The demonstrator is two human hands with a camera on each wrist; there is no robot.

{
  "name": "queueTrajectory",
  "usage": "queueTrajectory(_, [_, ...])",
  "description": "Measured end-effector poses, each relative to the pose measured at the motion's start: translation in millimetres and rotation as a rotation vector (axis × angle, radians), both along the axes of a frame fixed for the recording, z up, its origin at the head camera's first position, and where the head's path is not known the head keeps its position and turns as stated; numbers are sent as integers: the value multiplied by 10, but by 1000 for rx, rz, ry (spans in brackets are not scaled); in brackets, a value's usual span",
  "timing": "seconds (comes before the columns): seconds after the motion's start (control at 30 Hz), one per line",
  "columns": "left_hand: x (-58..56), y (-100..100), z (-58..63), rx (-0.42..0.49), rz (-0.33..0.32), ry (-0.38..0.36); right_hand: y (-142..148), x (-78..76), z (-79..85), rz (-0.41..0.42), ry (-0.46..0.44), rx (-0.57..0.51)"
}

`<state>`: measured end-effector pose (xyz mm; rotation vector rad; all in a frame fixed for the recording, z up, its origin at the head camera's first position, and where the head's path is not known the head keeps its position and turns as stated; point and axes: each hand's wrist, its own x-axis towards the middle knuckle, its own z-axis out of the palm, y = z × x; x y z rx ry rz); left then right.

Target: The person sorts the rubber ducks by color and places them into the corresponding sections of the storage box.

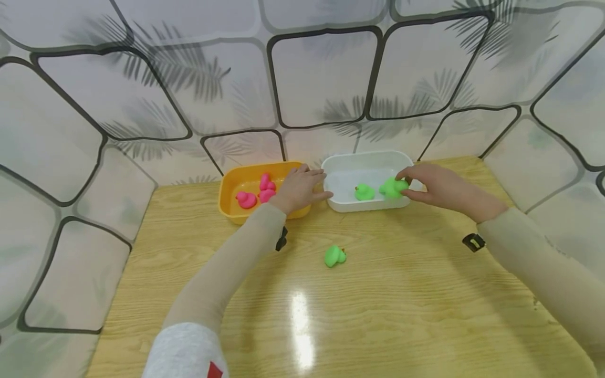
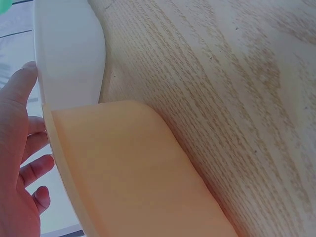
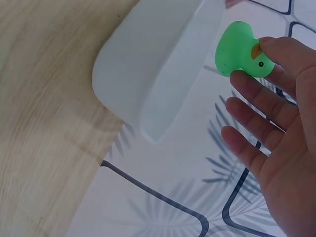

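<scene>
In the head view my right hand point(image 1: 432, 184) pinches a green rubber duck point(image 3: 242, 52) above the right end of the white tub point(image 1: 368, 207). The right wrist view shows thumb and index finger on its head, the other fingers loosely spread. Another green duck point(image 1: 364, 191) sits inside this tub; whether one more lies under the held duck, I cannot tell. My left hand point(image 1: 299, 190) reaches over the right end of the orange tub point(image 1: 228, 210). Its thumb touches the white tub's rim and its fingers hold nothing. Pink ducks point(image 1: 246, 199) lie in the orange tub, partly hidden by that hand.
A green duck point(image 1: 334, 256) lies on the wooden table point(image 1: 378, 304) in front of the tubs. Behind both tubs rises a patterned wall covering point(image 1: 326, 79), which also closes off the left and right sides.
</scene>
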<state>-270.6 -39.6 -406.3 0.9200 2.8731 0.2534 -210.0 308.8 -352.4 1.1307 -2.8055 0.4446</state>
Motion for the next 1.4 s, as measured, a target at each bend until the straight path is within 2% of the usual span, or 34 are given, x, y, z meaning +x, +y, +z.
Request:
queueTrajectory(0.37, [-10,-7,-16,-5,-6,13,11,-287,9,-113,-123,52])
queueTrajectory(0.6, [-11,-11,-10,5,-9,5,29,-349,-51,-137,-139,57])
queueTrajectory(0.77, [-26,-9,-23,6,-7,2,-5,-283,-105,-127,-138,82])
queueTrajectory(0.97, [-30,-10,-20,4,-8,8,-112,-153,-160,-35,-87,78])
queueTrajectory(1.2, [-19,3,5,-4,-8,10,-271,27,-220,8,-105,71])
queueTrajectory(1.4, [-6,3,10,-7,-10,10,-444,165,-326,107,-90,18])
